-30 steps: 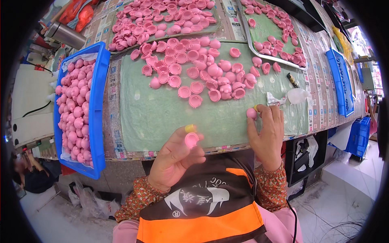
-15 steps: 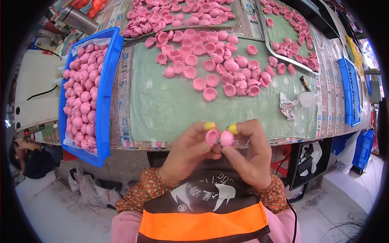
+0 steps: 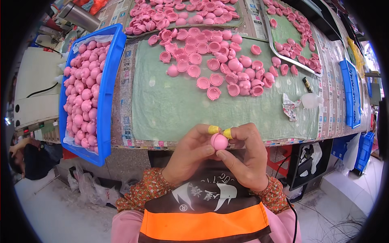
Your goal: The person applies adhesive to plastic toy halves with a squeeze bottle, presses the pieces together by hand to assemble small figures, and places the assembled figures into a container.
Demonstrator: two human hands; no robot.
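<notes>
Pink and smooth, a small round two-part ball (image 3: 220,142) is held between both hands at the near edge of the bench (image 3: 121,87), with a seam line showing toward its left side. The bare left hand (image 3: 187,150) has its grip narrow, thumb and forefinger on the left of the ball; the bare right hand (image 3: 248,156) likewise has a narrow grip, thumb at the ball's near side and forefinger at its far right. Yellow tape wraps (image 3: 227,133) ring a finger on each hand, and these nearly meet just beyond the ball. Floral-patterned orange-brown cuffs (image 3: 148,187) cover the wrists, over a dark apron with a broad orange band (image 3: 206,223).

Beyond the hands, a pale green cloth-like sheet (image 3: 174,111) covers the middle of the bench, and a loose cluster of pink hollow half-shells and rounded pieces (image 3: 214,65) lies over its far part, some with cups facing up. More pink half-shells (image 3: 144,20) lie heaped at the far side. To the far right, a silver-rimmed tray lined in green (image 3: 298,64) carries further pink shells (image 3: 314,63). Near the right edge of the green sheet lie a crumpled printed wrapper (image 3: 290,107), a translucent white bottle (image 3: 311,101) and a short black and gold tube (image 3: 307,84). On the left stands a blue plastic crate (image 3: 107,97) filled with rounded pink balls (image 3: 83,93); a brushed steel flask (image 3: 80,16) is beyond it, and a shallow blue plastic tray (image 3: 347,95) rests at the right end.
</notes>
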